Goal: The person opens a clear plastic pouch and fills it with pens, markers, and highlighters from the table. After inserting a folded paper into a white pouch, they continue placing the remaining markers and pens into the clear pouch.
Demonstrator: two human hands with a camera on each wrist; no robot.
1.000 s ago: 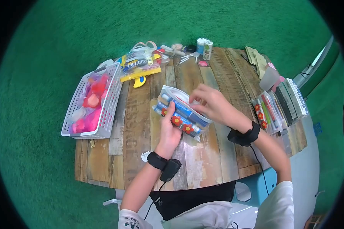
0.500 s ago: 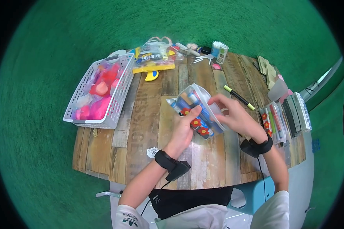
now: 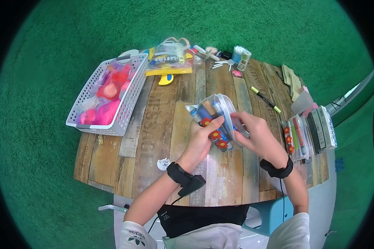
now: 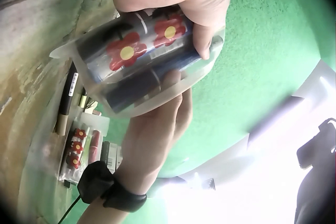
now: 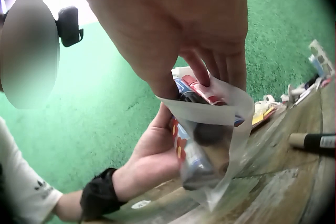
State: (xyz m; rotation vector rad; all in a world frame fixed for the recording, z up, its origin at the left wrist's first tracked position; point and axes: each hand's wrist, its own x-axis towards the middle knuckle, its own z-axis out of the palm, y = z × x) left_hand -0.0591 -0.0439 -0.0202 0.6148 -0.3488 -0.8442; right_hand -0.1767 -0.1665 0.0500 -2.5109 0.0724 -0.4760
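My left hand (image 3: pixel 201 140) grips a clear pencil pouch (image 3: pixel 216 135) printed with red flowers, its thumb lying across the front. Blue, black and red marker-like sticks fill the pouch. Its mouth gapes toward my right hand (image 3: pixel 259 133), whose thumb and fingers reach in at the rim with space between them. Seen from the right wrist, one fingertip touches a red stick (image 5: pixel 202 88) inside; the thumb tip is hidden by the pouch. A black double-ended marker (image 3: pixel 265 99) with yellow-green ends lies on the table beyond the right hand.
On the left stands a white basket (image 3: pixel 128 99) of pink and red items. A yellow-edged zip bag (image 3: pixel 169 71) and small cosmetics sit at the far edge. At the right is an upright organizer (image 3: pixel 305 145) with pens and boxes. A round white sticker (image 3: pixel 163 164) lies near my left wrist.
The black and yellow-green marker has appeared on the table since the first frame. The pouch has tilted so its mouth faces right, and my right hand's fingers have gone deeper into it.
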